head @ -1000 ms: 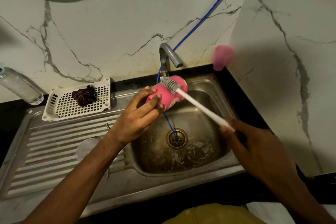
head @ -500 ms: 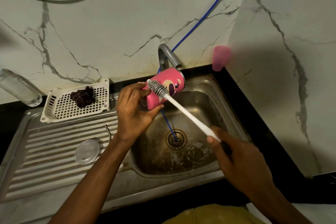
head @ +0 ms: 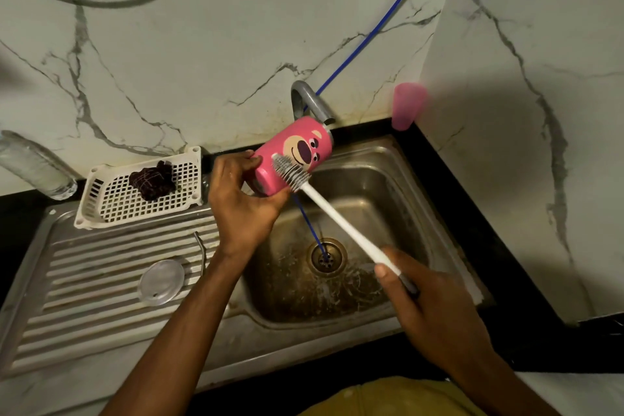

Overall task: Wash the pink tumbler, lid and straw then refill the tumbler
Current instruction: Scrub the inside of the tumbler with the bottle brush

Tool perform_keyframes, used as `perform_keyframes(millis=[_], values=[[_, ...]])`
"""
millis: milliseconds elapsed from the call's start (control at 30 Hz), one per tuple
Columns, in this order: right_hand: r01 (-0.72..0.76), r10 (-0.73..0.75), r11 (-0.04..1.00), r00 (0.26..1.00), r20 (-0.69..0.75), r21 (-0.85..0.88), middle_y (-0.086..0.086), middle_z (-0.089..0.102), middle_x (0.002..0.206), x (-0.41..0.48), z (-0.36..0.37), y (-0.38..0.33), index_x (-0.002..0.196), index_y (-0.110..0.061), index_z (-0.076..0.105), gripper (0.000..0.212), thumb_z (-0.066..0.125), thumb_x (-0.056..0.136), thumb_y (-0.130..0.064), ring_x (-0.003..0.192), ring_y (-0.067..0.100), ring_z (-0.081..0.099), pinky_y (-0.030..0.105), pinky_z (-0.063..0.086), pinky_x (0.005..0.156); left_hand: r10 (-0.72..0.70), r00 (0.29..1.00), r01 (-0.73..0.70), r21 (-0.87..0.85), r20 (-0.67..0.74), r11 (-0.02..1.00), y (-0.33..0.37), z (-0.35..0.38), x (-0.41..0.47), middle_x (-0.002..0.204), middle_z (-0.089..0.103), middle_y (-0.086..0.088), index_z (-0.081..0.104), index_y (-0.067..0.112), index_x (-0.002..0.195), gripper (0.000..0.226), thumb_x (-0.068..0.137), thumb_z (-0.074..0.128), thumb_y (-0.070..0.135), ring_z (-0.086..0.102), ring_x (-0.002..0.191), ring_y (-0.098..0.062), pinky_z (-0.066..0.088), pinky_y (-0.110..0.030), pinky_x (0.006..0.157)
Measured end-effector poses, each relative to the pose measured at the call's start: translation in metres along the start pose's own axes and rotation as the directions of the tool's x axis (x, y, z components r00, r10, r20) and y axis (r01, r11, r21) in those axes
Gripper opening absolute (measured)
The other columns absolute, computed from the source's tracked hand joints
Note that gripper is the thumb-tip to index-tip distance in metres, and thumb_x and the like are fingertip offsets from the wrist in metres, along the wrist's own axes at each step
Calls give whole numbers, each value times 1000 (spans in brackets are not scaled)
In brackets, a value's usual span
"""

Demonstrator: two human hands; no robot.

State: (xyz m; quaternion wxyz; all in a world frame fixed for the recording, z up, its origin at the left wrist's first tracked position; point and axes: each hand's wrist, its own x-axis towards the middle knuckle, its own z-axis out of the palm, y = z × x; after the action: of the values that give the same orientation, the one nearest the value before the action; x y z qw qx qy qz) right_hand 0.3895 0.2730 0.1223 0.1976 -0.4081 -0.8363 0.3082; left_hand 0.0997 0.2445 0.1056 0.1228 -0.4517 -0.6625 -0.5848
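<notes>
Two hands work over a steel sink (head: pixel 410 179) set in a dark counter (head: pixel 506 263). The left hand (head: pixel 243 203) grips a pink tumbler (head: pixel 293 155), fingers and thumb curled round the end nearer the person, and holds it tilted in the air above the basin, at about 11 o'clock from the drain (head: pixel 327 257) and just under the spout of the grey tap (head: pixel 309 100). The bear face printed on the tumbler looks up at the camera. The right hand (head: pixel 435 311), at about 4 o'clock from the drain, is closed round the handle of a white brush (head: pixel 337 216); the shaft slants toward 10 o'clock and the grey bristle head lies against the tumbler's outer side, close to the left hand's fingertips. A thin blue tube (head: pixel 371 32) comes down the marble wall from 1 o'clock, passes behind the tap and ends in the drain. On the ribbed drainboard (head: pixel 84 297), at 9 o'clock from the basin, a clear round lid (head: pixel 161 281) lies flat, and a bent metal straw (head: pixel 201 252) lies just beside it toward the basin, apart from it. Behind them, at 10 o'clock, a white basket (head: pixel 111 206) holds a dark scrubber (head: pixel 152 179), and a clear bottle (head: pixel 37 165) stands farther left. A pink cup (head: pixel 407 110) sits in the corner at 1 o'clock from the tap.
</notes>
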Motion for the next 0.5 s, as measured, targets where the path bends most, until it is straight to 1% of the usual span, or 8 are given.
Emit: perform_keyframes(millis=[67, 133, 200, 267, 333, 367, 500], values=[[33, -32, 999, 999, 24, -42, -27, 52, 59, -3, 0, -1, 130, -43, 58, 45, 34, 98, -63, 54, 2, 57, 21, 47, 52, -44, 999, 42, -56, -24, 998, 3, 0, 2, 107, 59, -12, 59, 17, 105, 57, 62, 95, 22, 63, 102, -22, 60, -49, 76], [26, -27, 998, 999, -20, -63, -23, 54, 57, 3, -3, 1, 128, -43, 60, 40, 38, 98, -58, 57, 1, 60, 12, 43, 48, -69, 997, 67, -69, -29, 995, 7, 0, 4, 106, 58, -8, 60, 10, 105, 59, 60, 96, 23, 62, 101, -11, 60, -45, 76], [-40, 38, 999, 997, -72, -31, -24, 59, 61, 12, -7, 7, 128, -40, 61, 40, 41, 97, -54, 62, -6, 61, 10, 42, 46, -84, 996, 83, -40, -11, 996, 11, 0, 3, 105, 57, -3, 61, 3, 103, 63, 56, 99, 22, 60, 100, -1, 60, -38, 75], [-82, 79, 996, 992, -101, -29, -15, 59, 55, 22, -11, 14, 130, -37, 61, 43, 40, 96, -56, 61, -6, 62, 10, 41, 47, -90, 996, 90, 3, 17, 996, 12, 1, 1, 108, 59, -5, 61, 3, 104, 65, 56, 100, 24, 61, 103, -6, 60, -33, 75], [-94, 91, 995, 989, -118, -24, -12, 60, 57, 26, -11, 18, 131, -37, 60, 46, 39, 96, -58, 55, 0, 61, 19, 47, 53, -106, 994, 106, 12, 24, 994, 11, 2, 0, 109, 60, -6, 61, 5, 104, 65, 56, 100, 26, 63, 104, -12, 60, -31, 75], [-103, 100, 994, 987, -125, -17, -11, 60, 59, 26, -10, 19, 131, -36, 61, 46, 39, 97, -58, 55, 0, 61, 21, 48, 55, -118, 993, 118, 3, 22, 993, 11, 3, 0, 110, 60, -6, 61, 6, 104, 66, 56, 100, 26, 63, 105, -13, 60, -31, 75], [-112, 115, 993, 983, -140, 25, -7, 63, 63, 25, -4, 20, 126, -36, 62, 37, 43, 99, -52, 58, 4, 62, 14, 45, 52, -180, 983, 180, -31, 19, 983, 10, 7, -3, 112, 61, -9, 60, 7, 106, 68, 56, 100, 28, 64, 107, -14, 60, -26, 76]])
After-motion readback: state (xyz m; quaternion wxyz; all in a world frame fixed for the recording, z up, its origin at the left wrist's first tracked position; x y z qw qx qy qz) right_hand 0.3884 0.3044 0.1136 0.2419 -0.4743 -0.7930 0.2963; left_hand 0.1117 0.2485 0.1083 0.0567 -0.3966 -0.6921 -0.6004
